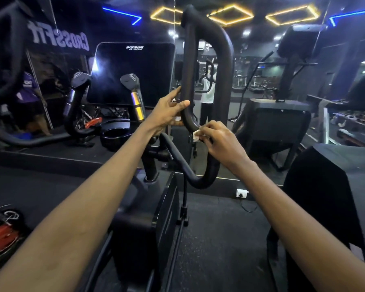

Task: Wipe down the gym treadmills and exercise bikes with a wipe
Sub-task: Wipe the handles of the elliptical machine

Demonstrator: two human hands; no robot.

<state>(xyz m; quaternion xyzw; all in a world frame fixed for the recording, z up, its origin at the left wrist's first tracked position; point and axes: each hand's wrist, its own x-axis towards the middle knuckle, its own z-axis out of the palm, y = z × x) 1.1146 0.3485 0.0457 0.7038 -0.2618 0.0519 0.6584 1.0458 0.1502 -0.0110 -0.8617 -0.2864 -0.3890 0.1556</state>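
Note:
A black looped handlebar (223, 60) of an exercise machine rises in the middle of the view. My left hand (169, 111) grips its inner upright bar, thumb and fingers curled round it. My right hand (217, 138) pinches a small white wipe (196, 134) against the lower inner curve of the loop, just below my left hand. The machine's dark screen (133, 74) stands to the left, with two short grips (133, 89) in front of it. The black body of the machine (148, 211) sits below my arms.
A wall mirror ahead reflects a person and rows of machines. A black cup holder (114, 135) sits under the screen. Another black machine (325, 197) stands close on the right. A white power socket (241, 193) lies on the floor. Red parts (2, 234) show at lower left.

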